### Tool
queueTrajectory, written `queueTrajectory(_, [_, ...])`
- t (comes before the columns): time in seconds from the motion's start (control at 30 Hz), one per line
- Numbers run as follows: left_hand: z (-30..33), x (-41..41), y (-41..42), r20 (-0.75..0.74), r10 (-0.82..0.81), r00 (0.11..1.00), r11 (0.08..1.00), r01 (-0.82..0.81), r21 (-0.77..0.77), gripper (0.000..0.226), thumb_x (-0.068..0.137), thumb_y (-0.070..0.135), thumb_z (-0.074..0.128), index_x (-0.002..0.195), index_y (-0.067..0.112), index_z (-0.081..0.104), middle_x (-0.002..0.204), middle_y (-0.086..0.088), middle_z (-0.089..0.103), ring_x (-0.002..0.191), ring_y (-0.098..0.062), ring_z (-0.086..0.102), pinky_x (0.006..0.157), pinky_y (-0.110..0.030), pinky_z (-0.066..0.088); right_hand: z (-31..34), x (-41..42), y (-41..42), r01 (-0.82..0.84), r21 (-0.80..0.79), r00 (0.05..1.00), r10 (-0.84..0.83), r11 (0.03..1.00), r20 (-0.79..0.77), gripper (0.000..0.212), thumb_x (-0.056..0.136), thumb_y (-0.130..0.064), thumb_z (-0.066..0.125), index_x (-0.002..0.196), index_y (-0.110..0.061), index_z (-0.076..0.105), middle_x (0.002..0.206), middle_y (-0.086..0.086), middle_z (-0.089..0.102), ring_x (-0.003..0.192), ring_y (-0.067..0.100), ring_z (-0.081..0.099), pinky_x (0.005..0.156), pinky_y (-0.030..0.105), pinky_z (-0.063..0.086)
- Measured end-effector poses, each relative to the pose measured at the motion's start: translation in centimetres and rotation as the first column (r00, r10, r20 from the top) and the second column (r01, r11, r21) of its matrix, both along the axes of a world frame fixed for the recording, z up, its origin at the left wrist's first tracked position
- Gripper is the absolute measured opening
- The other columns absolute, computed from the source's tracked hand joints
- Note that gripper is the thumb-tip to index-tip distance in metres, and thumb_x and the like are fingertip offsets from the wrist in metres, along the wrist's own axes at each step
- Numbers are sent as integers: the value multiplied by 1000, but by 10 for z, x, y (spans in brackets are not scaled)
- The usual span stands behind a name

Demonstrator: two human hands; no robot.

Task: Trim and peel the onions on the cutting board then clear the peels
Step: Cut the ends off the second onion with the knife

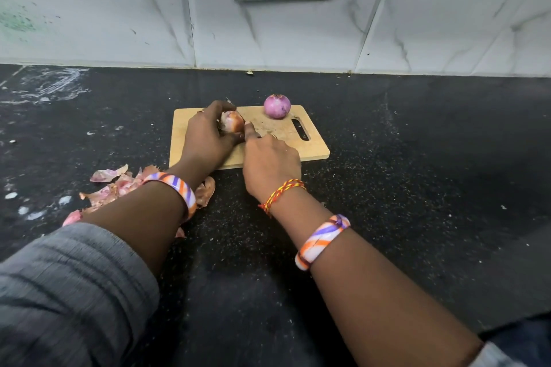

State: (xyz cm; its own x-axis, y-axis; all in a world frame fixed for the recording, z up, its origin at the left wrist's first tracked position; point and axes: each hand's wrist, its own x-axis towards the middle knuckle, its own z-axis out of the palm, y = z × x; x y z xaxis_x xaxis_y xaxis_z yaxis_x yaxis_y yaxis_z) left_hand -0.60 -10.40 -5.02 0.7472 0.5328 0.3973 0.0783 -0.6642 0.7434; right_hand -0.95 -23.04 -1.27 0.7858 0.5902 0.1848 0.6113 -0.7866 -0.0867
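The unpeeled onion [232, 121] is the one being worked, low over the left half of the cutting board [182, 134], still in its brown papery skin.

From the left: a loose heap of onion peels [116, 185] lies on the black counter [417, 158], just off the board's near left corner and partly under the left forearm. Probably they were pushed there to keep the cutting surface free, and they are what the clearing step has yet to deal with.

The left hand [205, 140] comes next, its fingers curled over the top and far side of the unpeeled onion. This is a steadying grip that stops a round thing from rolling while its other side is worked.

The right hand [269, 161] meets the onion from the other side. Its index finger [250, 128] is stretched out to the onion's right flank and its other fingers are folded under. That pose would suit picking at a skin edge or guiding a blade, but the hand's own back hides the palm, so I cannot tell whether it holds a knife or pinches skin.

Further right, the peeled onion [277, 106] stands alone at the board's far edge, smooth and purple, well apart from both hands. It seems parked there as finished, out of the working area. The handle slot [300, 128] is on the board's right end, away from the action.

By my reading, one onion is done and the second has barely begun.
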Motion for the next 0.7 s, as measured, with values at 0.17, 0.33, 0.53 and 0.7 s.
queueTrajectory(0.17, [-1, 0, 0, 15, -10, 1000, 998, 11, -56, 47, 71, 9, 75, 115, 11, 59, 112, -10, 65, 100, -25, 61, 85, -25, 45, 4, -2, -3, -25, -26, 999, 24, 999, -38, 60, 94, -10, 42, 148, -15, 18, 122, 12, 54, 111, 29, 54, 80, 37, 46])
queueTrajectory(0.33, [0, 1, 1, 4, 7, 1000, 998, -7, -61, 51, 70, 14, 78, 117, 13, 59, 112, -10, 65, 99, -23, 60, 82, -21, 42, 3, -15, -15, -26, -2, 989, 25, 1000, -145, 67, 89, -10, 51, 148, -15, 19, 120, 13, 53, 109, 30, 55, 82, 38, 47])
queueTrajectory(0.53, [0, -2, 3, 22, 10, 1000, 993, -7, -116, 51, 67, 14, 80, 114, 13, 60, 107, -8, 65, 84, -14, 57, 72, -13, 39, 3, -6, -2, -16, -2, 984, 15, 1000, -180, 69, 90, -8, 48, 149, -13, 12, 122, 15, 52, 112, 31, 53, 84, 38, 46])
queueTrajectory(0.7, [3, -3, 2, 24, 52, 998, 987, -48, -155, 48, 73, 14, 76, 116, 11, 58, 104, -10, 65, 82, -14, 55, 66, -9, 35, -1, -13, -10, -27, -9, 984, 25, 1000, -179, 70, 88, -8, 52, 148, -14, 16, 118, 13, 54, 107, 29, 56, 81, 37, 47])
